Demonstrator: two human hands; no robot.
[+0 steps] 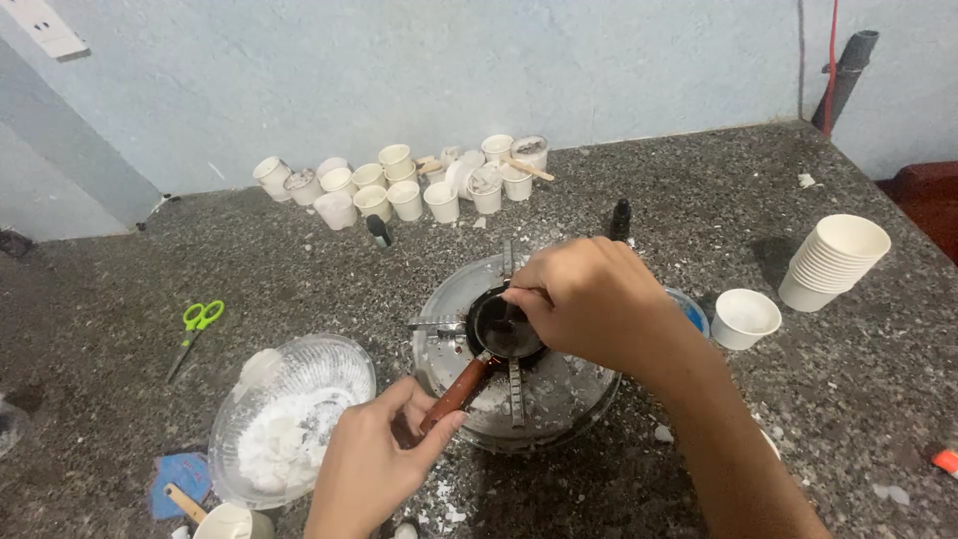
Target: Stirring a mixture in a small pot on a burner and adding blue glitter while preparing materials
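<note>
A: What does each hand do now?

B: The left hand (371,461) is closed around the brown handle (457,392) of a small dark pot (504,326), with thumb and fingers wrapped on it. The pot sits on the metal supports in the middle of a round stove (559,394). The right hand (579,299) is over the pot, with fingers pinched on a thin stirring tool (I cannot tell which kind, the hand hides most of it).

A: What could go wrong?

B: I think the pot may tip, because it is small and the supports are narrow; a strong push on the handle would make it slide. Also the right wrist is low over the stove, so it could touch hot metal.

A: Is there room to move?

B: To the left, the clear bowl of white pieces (289,419) is just beside the left hand, so an elbow move may knock it. To the right, a single white cup (743,317) stands near, and a stack of cups (836,262) farther right. The far side has many small cups (399,185) against the wall, well apart. The green scissors (195,331) lie far left. The near edge is out of view.
</note>
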